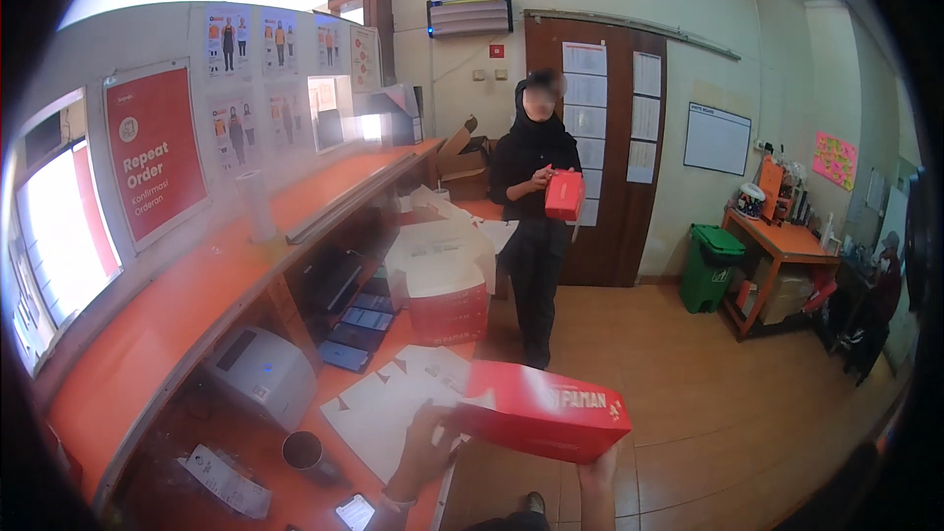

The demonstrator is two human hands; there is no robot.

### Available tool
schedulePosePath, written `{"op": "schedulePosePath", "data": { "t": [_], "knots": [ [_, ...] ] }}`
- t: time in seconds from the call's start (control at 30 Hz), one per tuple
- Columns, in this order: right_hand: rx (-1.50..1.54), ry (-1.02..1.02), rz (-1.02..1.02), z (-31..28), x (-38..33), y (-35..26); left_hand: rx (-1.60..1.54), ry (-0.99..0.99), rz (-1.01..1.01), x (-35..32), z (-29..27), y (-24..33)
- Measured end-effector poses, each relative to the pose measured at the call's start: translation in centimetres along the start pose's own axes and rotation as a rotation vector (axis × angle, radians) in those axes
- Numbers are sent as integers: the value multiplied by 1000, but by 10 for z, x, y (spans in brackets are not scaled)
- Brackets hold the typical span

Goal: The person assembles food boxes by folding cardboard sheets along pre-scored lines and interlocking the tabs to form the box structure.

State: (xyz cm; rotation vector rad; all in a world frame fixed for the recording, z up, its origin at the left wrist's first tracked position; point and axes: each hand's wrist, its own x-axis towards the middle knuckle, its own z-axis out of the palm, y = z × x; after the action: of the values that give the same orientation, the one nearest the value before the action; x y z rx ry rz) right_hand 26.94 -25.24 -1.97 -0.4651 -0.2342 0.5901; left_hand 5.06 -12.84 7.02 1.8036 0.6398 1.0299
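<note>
Cardboard: you had a red oblong cardboard box [551,413] raised off the orange tabletop [310,500], its left end near the tabletop's right edge and its right end out over the tan tiled floor [688,433].
Left end: your left grip [425,444] was drawn in with its fingers bent against the box, and it appeared to have hold of the cardboard there.
Right end: your right grip [598,467] met the box at its lower edge; the cardboard hid most of the fingers, so you could not have told from this view how far they were closed.
Handling: good work here seemed to call for even support from both your sides, finger pressure light enough to spare the walls, and care around the notched white cardboard sheet [388,413] just left of the box.
Lettering: bold pale capitals ran along the box's long side before you, partly washed out by glare.
Cartons: beyond the sheet stood white-and-red cardboard cartons [447,313], their print faint.
Paper: a white printed slip [226,482] lay near a dark round cup [307,454], its print too small for you to read.
Wall: to your left, a red rectangular poster [157,157] bore large white words.
Co-worker: facing you, a person in black clothes [531,285] held another red box [563,195].
</note>
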Motion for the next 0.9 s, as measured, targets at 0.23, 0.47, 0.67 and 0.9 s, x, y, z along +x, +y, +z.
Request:
{"op": "schedulePosePath", "data": {
  "t": [0.23,0.47,0.67,0.9],
  "knots": [
    [-1295,-308,-462,30,-33,-27,555,-414,627,-34,37,-14],
    [-301,-320,144,-46,-55,-23,463,-540,224,-41,78,-58],
    [-1047,-466,-233,-5,-53,-29,120,-724,-29,-24,85,-53],
    [-1317,-535,-288,7,-52,-26,-45,-697,-147,-8,86,-35]
  ]
}}
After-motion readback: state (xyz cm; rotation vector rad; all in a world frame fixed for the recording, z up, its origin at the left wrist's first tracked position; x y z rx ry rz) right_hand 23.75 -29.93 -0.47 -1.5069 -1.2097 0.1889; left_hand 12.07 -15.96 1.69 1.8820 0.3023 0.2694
